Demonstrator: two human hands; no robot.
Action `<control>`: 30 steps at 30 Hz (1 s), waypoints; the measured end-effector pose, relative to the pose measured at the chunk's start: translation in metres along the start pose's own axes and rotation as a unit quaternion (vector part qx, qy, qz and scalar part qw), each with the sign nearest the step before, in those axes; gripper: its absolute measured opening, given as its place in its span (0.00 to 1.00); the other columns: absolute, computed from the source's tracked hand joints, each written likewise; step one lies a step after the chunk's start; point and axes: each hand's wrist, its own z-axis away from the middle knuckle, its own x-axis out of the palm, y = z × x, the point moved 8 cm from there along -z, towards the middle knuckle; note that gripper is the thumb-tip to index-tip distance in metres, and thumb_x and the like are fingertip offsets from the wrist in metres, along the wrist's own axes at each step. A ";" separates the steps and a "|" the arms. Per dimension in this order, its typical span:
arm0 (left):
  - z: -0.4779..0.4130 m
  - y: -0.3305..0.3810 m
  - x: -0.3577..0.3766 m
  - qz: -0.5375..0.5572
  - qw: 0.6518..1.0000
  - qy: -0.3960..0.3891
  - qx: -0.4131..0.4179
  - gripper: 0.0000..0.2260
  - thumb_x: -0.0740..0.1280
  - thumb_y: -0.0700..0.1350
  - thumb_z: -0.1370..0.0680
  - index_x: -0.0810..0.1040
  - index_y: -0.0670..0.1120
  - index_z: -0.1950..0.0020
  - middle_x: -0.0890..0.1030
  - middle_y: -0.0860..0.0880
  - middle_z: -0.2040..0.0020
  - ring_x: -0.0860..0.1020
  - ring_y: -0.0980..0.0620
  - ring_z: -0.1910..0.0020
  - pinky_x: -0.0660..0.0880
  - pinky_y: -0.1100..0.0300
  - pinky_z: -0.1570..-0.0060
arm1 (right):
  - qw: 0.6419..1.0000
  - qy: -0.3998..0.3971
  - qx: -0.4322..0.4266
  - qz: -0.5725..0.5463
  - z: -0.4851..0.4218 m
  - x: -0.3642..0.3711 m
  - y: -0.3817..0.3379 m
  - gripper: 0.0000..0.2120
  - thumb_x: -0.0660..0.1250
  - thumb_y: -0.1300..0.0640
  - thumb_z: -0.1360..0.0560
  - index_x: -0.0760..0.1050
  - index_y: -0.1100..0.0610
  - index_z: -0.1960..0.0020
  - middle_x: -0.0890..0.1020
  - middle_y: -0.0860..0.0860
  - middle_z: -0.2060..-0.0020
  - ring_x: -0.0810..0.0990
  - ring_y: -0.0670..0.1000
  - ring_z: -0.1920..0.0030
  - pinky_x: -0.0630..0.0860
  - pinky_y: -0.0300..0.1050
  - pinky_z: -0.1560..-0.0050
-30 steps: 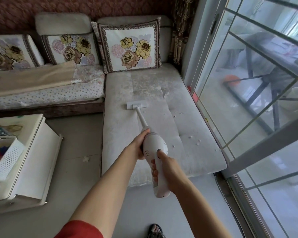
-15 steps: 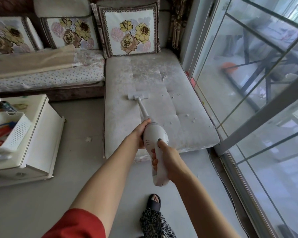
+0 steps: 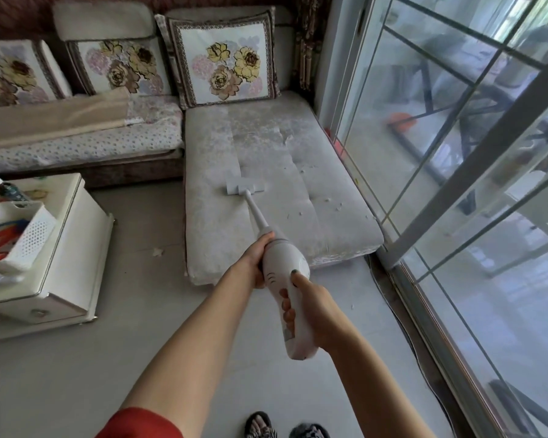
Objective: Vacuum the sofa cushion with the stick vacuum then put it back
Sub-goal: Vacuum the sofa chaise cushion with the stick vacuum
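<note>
Tool: I hold the white plastic stick vacuum (image 3: 285, 279), two-handed for control.
Grips: left hand (image 3: 257, 257), right hand (image 3: 310, 306) clamped on it.
Head: flat at frame centre on the grey sofa cushion (image 3: 298, 216).

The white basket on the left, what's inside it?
Inside the white basket are colourful things, red, orange and blue, maybe pens or toys; too blurry to tell. The basket's wall hides their lower parts and the bottom. It sits on a white cabinet.
</note>
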 end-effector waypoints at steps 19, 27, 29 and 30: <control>0.099 -0.178 0.045 0.038 0.998 0.041 -0.005 0.27 0.68 0.64 0.30 0.78 0.44 0.42 0.82 0.42 0.54 0.80 0.43 0.56 0.76 0.55 0.55 | 0.999 -0.026 0.012 0.041 0.127 -0.091 0.123 0.19 0.58 0.48 0.21 0.74 0.64 0.57 0.73 0.54 0.73 0.70 0.49 0.80 0.66 0.40 0.74; 0.136 -0.242 0.053 0.051 0.998 0.046 -0.003 0.30 0.67 0.65 0.30 0.77 0.44 0.38 0.82 0.41 0.54 0.81 0.44 0.57 0.77 0.56 0.59 | 0.999 -0.019 0.037 0.035 0.179 -0.112 0.175 0.19 0.58 0.48 0.20 0.74 0.63 0.57 0.72 0.54 0.72 0.69 0.48 0.81 0.64 0.39 0.73; 0.143 -0.255 0.054 0.051 0.998 0.040 -0.005 0.29 0.67 0.65 0.30 0.77 0.44 0.39 0.82 0.41 0.55 0.80 0.43 0.58 0.77 0.56 0.59 | 0.999 -0.015 0.035 0.039 0.189 -0.114 0.185 0.19 0.58 0.48 0.21 0.74 0.63 0.58 0.73 0.54 0.72 0.69 0.48 0.81 0.64 0.40 0.73; 0.147 -0.262 0.053 0.050 0.998 0.039 -0.007 0.29 0.67 0.65 0.30 0.77 0.44 0.40 0.82 0.42 0.55 0.80 0.43 0.58 0.77 0.56 0.59 | 0.998 -0.012 0.035 0.040 0.195 -0.114 0.190 0.19 0.58 0.48 0.21 0.74 0.63 0.58 0.72 0.54 0.72 0.69 0.49 0.81 0.65 0.40 0.72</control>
